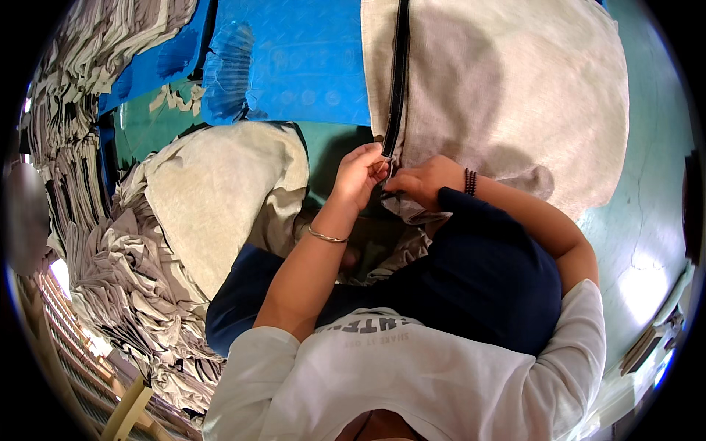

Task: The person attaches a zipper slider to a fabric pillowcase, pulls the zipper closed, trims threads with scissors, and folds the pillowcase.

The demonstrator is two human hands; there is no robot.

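A large beige fabric cover (515,95) spreads from the upper right down to my lap. Along its left edge runs a black zipper strip (398,77) with pale stitch lines. My left hand (362,173), with a silver bangle at the wrist, is closed in a pinch at the strip's lower end. Close beside it on the right, my right hand (428,181), wearing a dark bead bracelet, has its thumb and fingers pinched on the cover's edge just below. Whether a small slider sits between the fingers is too small to tell.
Another beige cover (220,184) lies loosely at my left knee. Tall stacks of folded beige and black covers (73,162) and a crumpled heap (140,294) fill the left side. Blue plastic sheeting (309,66) lies ahead on the green floor (654,147).
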